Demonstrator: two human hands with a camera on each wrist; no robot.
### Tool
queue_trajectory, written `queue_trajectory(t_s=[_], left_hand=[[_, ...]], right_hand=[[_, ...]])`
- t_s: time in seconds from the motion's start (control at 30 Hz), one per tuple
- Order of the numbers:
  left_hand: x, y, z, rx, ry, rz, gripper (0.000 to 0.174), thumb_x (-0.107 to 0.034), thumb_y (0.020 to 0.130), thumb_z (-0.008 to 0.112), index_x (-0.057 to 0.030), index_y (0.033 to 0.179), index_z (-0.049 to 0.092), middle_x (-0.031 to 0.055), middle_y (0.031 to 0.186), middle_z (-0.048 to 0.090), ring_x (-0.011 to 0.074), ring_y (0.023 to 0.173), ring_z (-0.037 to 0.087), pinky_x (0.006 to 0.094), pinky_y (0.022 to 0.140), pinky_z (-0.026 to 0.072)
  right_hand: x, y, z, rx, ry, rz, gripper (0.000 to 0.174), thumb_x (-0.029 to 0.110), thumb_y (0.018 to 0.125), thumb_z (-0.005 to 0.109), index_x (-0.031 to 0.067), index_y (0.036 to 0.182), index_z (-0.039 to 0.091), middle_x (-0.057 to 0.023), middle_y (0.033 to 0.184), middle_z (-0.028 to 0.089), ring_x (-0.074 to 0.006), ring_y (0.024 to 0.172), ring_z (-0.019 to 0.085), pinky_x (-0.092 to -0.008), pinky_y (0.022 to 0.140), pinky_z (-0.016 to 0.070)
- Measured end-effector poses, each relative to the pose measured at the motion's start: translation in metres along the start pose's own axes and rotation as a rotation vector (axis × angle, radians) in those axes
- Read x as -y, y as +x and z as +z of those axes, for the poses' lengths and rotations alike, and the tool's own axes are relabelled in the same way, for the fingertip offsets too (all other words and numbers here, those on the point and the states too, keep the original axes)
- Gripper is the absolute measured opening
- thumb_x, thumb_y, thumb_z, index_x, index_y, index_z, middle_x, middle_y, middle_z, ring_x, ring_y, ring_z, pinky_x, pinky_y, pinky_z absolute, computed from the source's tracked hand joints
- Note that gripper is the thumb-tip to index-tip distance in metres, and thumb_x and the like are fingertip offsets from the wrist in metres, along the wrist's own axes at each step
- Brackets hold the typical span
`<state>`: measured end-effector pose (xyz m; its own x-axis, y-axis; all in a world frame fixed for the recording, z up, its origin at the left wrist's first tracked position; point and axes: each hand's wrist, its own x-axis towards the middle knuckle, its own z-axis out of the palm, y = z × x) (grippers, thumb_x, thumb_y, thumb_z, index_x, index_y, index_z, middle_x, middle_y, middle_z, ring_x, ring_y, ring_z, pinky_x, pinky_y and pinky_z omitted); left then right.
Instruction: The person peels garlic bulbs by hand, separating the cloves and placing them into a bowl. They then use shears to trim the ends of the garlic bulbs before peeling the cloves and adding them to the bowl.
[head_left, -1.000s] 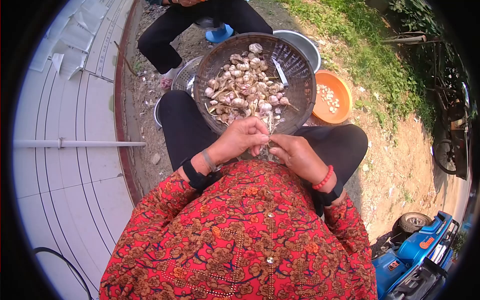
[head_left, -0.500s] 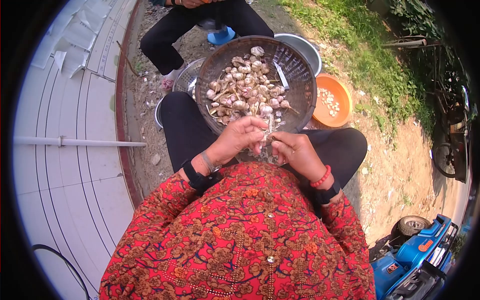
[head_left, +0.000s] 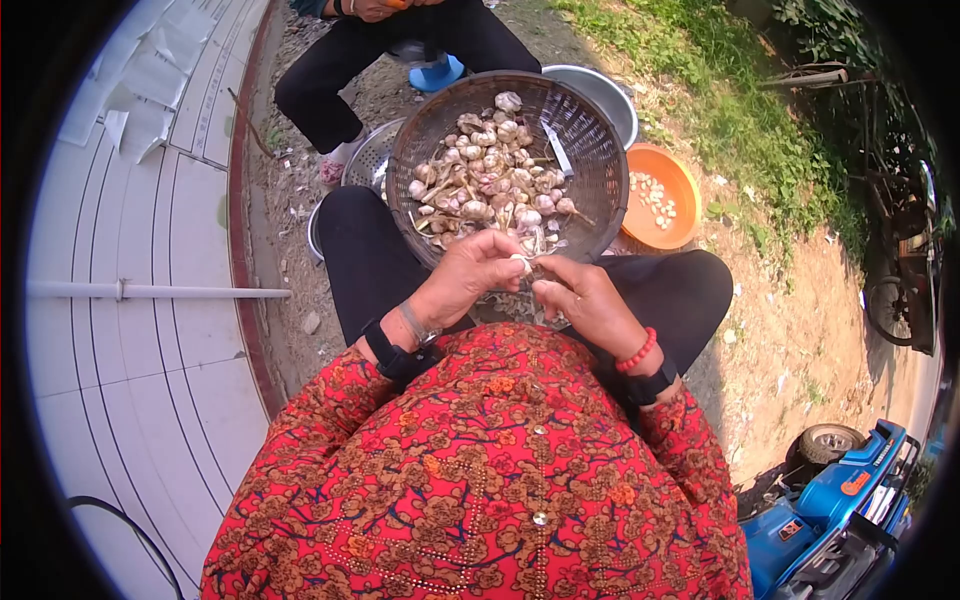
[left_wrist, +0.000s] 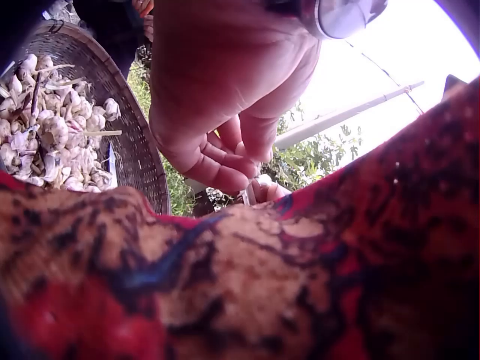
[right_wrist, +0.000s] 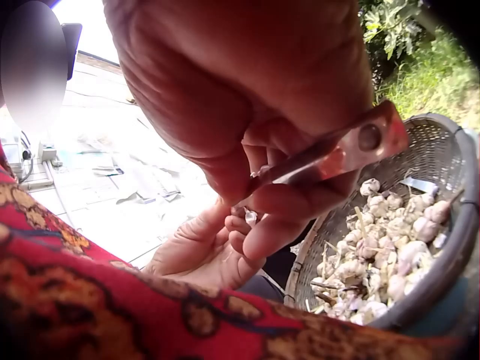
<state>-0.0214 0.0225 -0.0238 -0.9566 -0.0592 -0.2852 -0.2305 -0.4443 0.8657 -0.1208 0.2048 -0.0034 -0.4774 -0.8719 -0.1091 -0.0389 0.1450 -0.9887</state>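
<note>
My left hand [head_left: 470, 280] pinches a pale garlic clove [head_left: 521, 262] between thumb and fingertips, just in front of my body. Close against it, my right hand [head_left: 598, 305] has its thumb and forefinger at the clove. In the right wrist view those curled right fingers grip a small flat metal tool [right_wrist: 352, 150] with a round hole near one end; its other end is hidden in the hand. Beyond both hands, a dark wicker basket [head_left: 612, 190] holds a heap of garlic bulbs [head_left: 490, 170], some with dry stalks. A flat, shiny blade [head_left: 557, 148] leans inside the basket's right side.
An orange basin [head_left: 688, 190] with peeled cloves stands right of the basket. Behind the basket are a metal basin [head_left: 622, 105] and, to the left, a perforated metal bowl [head_left: 372, 155]. Another person [head_left: 330, 95] sits opposite. A blue vehicle [head_left: 820, 510] is at lower right.
The white clove now shows at the left fingertips. The right hand moved slightly away, then came back to the left, its forefinger stretching further toward the clove.
</note>
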Motion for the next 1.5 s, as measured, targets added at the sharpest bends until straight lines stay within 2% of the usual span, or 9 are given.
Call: queue_trajectory(t_s=[0.43, 0.73, 0.83, 0.93, 1.03, 1.13, 1.23, 1.33, 1.5], left_hand=[[0.001, 0.002, 0.002, 0.009, 0.052, 0.030, 0.014, -0.012, 0.088, 0.064, -0.0044, 0.098, 0.057, 0.0017, 0.089, 0.061, 0.0088, 0.078, 0.060, 0.0237, 0.073, 0.0510], [0.003, 0.000, -0.006, 0.084, -0.113, -0.099, 0.016, -0.014, 0.090, 0.063, -0.0038, 0.100, 0.057, 0.0021, 0.089, 0.061, 0.0093, 0.077, 0.061, 0.0247, 0.071, 0.0520], [-0.003, 0.001, -0.003, 0.026, -0.173, -0.126, 0.016, -0.012, 0.090, 0.061, -0.0045, 0.104, 0.057, 0.0035, 0.092, 0.062, 0.0103, 0.078, 0.061, 0.0249, 0.072, 0.0518], [0.000, 0.006, 0.002, -0.138, 0.122, 0.070, 0.021, -0.011, 0.090, 0.062, -0.0040, 0.108, 0.056, 0.0041, 0.097, 0.062, 0.0096, 0.083, 0.061, 0.0246, 0.074, 0.0515], [-0.003, 0.004, 0.003, -0.115, 0.259, 0.156, 0.024, -0.012, 0.089, 0.062, -0.0035, 0.111, 0.056, 0.0042, 0.101, 0.062, 0.0093, 0.088, 0.060, 0.0242, 0.075, 0.0510], [0.005, 0.005, -0.001, 0.001, 0.164, 0.111, 0.024, -0.012, 0.089, 0.062, -0.0030, 0.111, 0.057, 0.0041, 0.102, 0.062, 0.0091, 0.091, 0.059, 0.0242, 0.075, 0.0508], [-0.001, 0.006, -0.002, -0.041, 0.163, 0.050, 0.023, -0.015, 0.091, 0.060, -0.0025, 0.110, 0.058, 0.0039, 0.100, 0.062, 0.0089, 0.087, 0.060, 0.0241, 0.075, 0.0509], [0.003, 0.006, -0.010, -0.036, -0.080, -0.029, 0.023, -0.018, 0.094, 0.056, -0.0020, 0.111, 0.057, 0.0035, 0.094, 0.062, 0.0091, 0.082, 0.059, 0.0242, 0.073, 0.0510], [0.010, 0.008, -0.025, 0.072, -0.315, 0.022, 0.023, -0.021, 0.098, 0.050, -0.0017, 0.109, 0.057, 0.0036, 0.088, 0.062, 0.0101, 0.077, 0.060, 0.0244, 0.072, 0.0515]], right_hand=[[0.002, 0.003, -0.004, 0.046, -0.021, 0.043, 0.017, 0.007, 0.090, 0.056, -0.0013, 0.103, 0.061, -0.0046, 0.066, 0.056, -0.0100, 0.053, 0.055, -0.0270, 0.052, 0.0458], [0.004, 0.003, -0.007, 0.130, -0.030, 0.021, 0.012, 0.005, 0.092, 0.052, -0.0010, 0.097, 0.062, -0.0023, 0.066, 0.058, -0.0079, 0.053, 0.055, -0.0241, 0.051, 0.0455], [0.003, 0.005, -0.005, 0.099, 0.009, 0.058, 0.014, 0.005, 0.093, 0.051, -0.0017, 0.098, 0.062, -0.0025, 0.066, 0.059, -0.0078, 0.053, 0.056, -0.0237, 0.051, 0.0464], [0.001, 0.007, -0.006, 0.052, 0.051, 0.125, 0.016, 0.005, 0.093, 0.051, -0.0026, 0.102, 0.063, -0.0028, 0.066, 0.060, -0.0079, 0.053, 0.056, -0.0234, 0.051, 0.0475], [0.001, 0.010, -0.005, 0.025, 0.093, 0.140, 0.019, 0.004, 0.092, 0.051, -0.0028, 0.106, 0.063, -0.0030, 0.067, 0.060, -0.0079, 0.053, 0.057, -0.0231, 0.051, 0.0479], [0.000, 0.014, -0.005, 0.032, 0.088, 0.140, 0.021, 0.004, 0.092, 0.051, -0.0026, 0.108, 0.063, -0.0031, 0.068, 0.061, -0.0078, 0.054, 0.057, -0.0228, 0.051, 0.0478], [0.002, 0.014, -0.001, 0.033, 0.104, 0.129, 0.022, 0.005, 0.092, 0.051, -0.0025, 0.109, 0.062, -0.0031, 0.068, 0.061, -0.0076, 0.054, 0.057, -0.0225, 0.051, 0.0477], [0.005, 0.017, -0.001, 0.061, 0.125, 0.110, 0.022, 0.006, 0.093, 0.051, -0.0023, 0.109, 0.063, -0.0027, 0.068, 0.061, -0.0076, 0.054, 0.057, -0.0223, 0.052, 0.0476], [-0.002, 0.016, -0.003, 0.083, 0.140, 0.083, 0.021, 0.009, 0.093, 0.052, -0.0008, 0.108, 0.063, -0.0024, 0.068, 0.060, -0.0076, 0.056, 0.058, -0.0230, 0.052, 0.0473]])
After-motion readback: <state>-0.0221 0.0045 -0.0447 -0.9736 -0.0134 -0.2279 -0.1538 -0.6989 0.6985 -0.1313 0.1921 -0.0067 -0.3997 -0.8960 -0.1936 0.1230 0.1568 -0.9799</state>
